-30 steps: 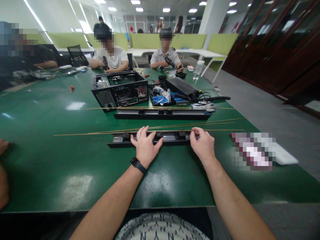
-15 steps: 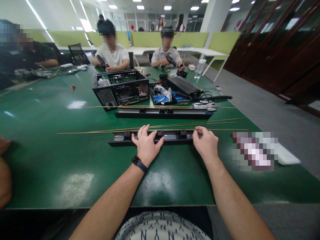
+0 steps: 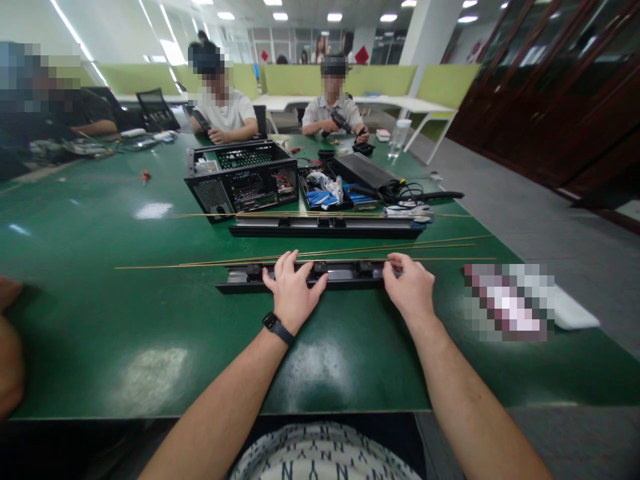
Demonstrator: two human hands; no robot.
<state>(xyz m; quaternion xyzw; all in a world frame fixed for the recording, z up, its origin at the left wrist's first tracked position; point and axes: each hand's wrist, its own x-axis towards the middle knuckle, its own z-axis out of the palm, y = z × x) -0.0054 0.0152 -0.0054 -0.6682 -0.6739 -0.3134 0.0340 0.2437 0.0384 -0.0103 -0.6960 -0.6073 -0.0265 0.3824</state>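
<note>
Lying under the splayed left hand, a rail is being touched; right hand being curled, hold unclear; "N", "Y" lettered shirt below.

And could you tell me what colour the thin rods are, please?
The rods are golden, clearest in the head view.

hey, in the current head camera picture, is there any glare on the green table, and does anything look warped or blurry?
Head view: pale glare patches on the green table, one between the forearms; head view: wide-angle stretch, the dark cabinet leaning outward; head view: left hand and right hand fairly clear, but pixel blocks obscure the reddish item.
</note>
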